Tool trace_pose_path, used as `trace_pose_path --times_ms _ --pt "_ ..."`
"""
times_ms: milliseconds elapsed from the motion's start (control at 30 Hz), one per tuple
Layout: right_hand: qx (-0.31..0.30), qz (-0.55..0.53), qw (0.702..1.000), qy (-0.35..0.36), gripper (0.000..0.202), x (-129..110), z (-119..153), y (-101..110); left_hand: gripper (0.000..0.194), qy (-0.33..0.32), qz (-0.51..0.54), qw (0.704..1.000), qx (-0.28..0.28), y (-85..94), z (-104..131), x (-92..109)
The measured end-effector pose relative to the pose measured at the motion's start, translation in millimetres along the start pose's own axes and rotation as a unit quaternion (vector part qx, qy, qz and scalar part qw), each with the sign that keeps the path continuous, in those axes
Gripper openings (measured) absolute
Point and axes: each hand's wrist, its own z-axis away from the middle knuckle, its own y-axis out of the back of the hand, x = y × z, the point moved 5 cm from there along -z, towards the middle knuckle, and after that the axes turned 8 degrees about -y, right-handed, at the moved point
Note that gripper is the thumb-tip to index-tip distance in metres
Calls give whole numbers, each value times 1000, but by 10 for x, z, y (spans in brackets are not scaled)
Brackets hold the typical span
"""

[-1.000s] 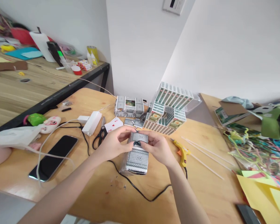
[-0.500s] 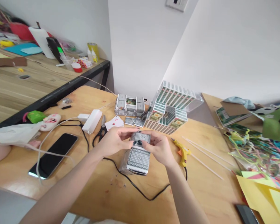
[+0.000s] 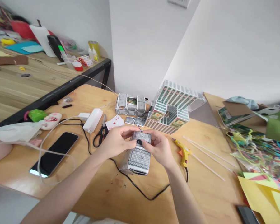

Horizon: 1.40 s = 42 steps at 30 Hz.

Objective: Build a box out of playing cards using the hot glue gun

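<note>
Grey-patterned playing cards (image 3: 139,158) sit stacked at table (image 3: 102,193) centre, both hands pinching the top card: left hand (image 3: 115,143) at 9 o'clock, right hand (image 3: 160,147) at 3. I'd keep thumbs light and edges square so nothing buckles. Yellow glue gun (image 3: 182,151) lies just beside, at 3 o'clock.

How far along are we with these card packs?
Done: a tower of card packs stands at the back of the table. In hand: left hand and right hand pinch a folded card over a pack. Left: the glue gun lies unused; more packs wait.
</note>
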Motion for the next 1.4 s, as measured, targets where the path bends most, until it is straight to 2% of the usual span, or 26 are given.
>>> trace_pose_path --times_ms 133,233,300,367,433,467,567,667,733,933,1000,1400 --pt "-26 33 999 -3 27 -34 9 47 40 -11 21 999 -27 0 -38 -27" --pt "-22 170 985 -7 26 -155 62 67 39 -23 38 999 -19 -18 -45 -57" --pt "10 328 944 0 26 -292 110 67 37 -23 45 999 -1 -41 -41 -74" --pt "77 486 870 27 25 -459 151 71 36 -22 51 998 20 -67 -34 -88" --pt "106 566 813 85 23 -598 174 32 37 -24 59 997 32 -93 -29 -107" --pt "102 581 800 110 22 -635 174 9 38 -27 65 997 35 -105 -26 -118" --pt "50 578 804 132 22 -654 131 -20 39 -43 82 995 40 -129 -14 -156" --pt "1 567 816 112 23 -685 65 -27 39 -55 76 995 46 -143 5 -172" --pt "-25 573 813 96 21 -758 19 -56 40 -55 66 995 47 -158 13 -159" --pt "-94 660 745 30 26 -964 -159 -179 39 -42 49 997 51 -205 11 -81" --pt "-114 667 736 29 25 -986 -208 -203 38 -40 51 996 56 -207 12 -72" --pt "-144 630 762 35 18 -920 -277 -183 39 -24 59 997 53 -202 21 -67"
